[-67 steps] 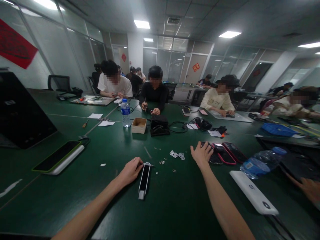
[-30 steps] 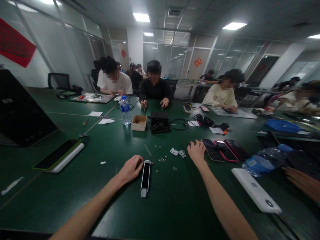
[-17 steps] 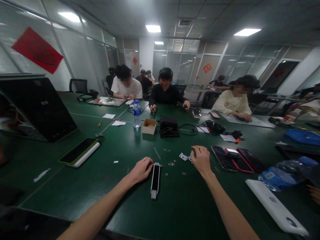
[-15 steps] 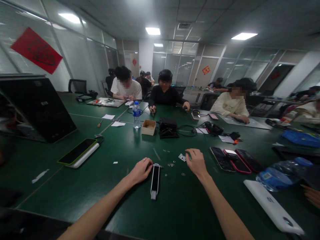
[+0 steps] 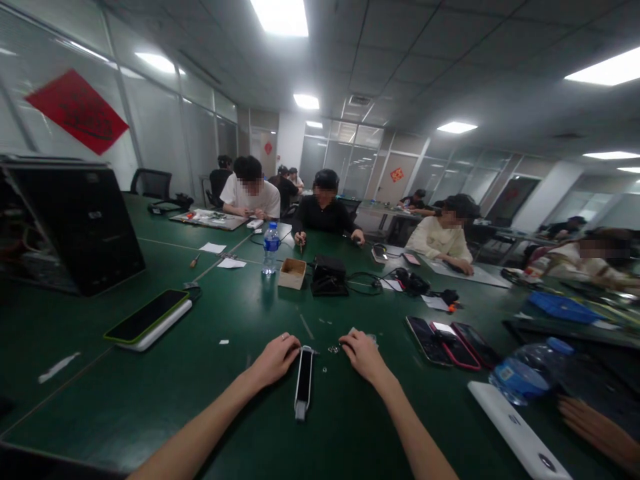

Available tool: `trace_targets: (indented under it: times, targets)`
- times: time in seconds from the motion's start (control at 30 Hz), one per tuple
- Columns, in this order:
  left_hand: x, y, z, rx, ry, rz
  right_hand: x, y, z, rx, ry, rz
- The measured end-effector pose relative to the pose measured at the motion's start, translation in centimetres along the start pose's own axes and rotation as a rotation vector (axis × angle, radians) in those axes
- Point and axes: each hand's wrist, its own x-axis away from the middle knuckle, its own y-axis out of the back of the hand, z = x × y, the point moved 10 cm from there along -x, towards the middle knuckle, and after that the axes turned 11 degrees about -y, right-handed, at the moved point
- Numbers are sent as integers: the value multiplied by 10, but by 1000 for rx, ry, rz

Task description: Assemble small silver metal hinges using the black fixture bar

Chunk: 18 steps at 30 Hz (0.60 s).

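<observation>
On the green table [image 5: 240, 427], a long narrow device [image 5: 303, 381] with a black face and pale frame lies lengthwise. My left hand [image 5: 276, 359] rests against its upper left end, fingers curled together; what they hold, if anything, is too small to make out. My right hand [image 5: 364, 353] is to the right, its fingertips down beside several small metal rings [image 5: 333, 349]. Whether a ring is between those fingertips cannot be seen. One more ring [image 5: 325, 369] lies nearer the device. A small pale plate [image 5: 373, 339] is mostly hidden behind my right hand.
Ahead stand a water bottle [image 5: 271, 249], an open cardboard box [image 5: 292, 274] and a black case [image 5: 329, 276]. Phones [image 5: 429, 340] and a lying bottle [image 5: 530, 371] are at right, beside a white device [image 5: 517, 427] and another person's hand [image 5: 595, 423]. A green-edged phone [image 5: 147, 317] lies left.
The camera view has tilted up and shifted. My right hand has moved left, from the pale plate to the rings, and now covers much of the plate. My left hand stays by the device.
</observation>
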Motion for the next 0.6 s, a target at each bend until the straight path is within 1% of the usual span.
trace_targets:
  times: [0.17,0.37,0.47,0.6]
  targets:
    - [4,0,3,18,32,13,-8,-2,6,28,-80,68]
    - [6,3,1,11,67,13,-9,-5,3,-88,-260,162]
    - [7,4,2,7,77,13,-6,-4,4,-105,-260,171]
    - [6,5,1,-22,57,-5,-4,-1,2,-121,-239,132]
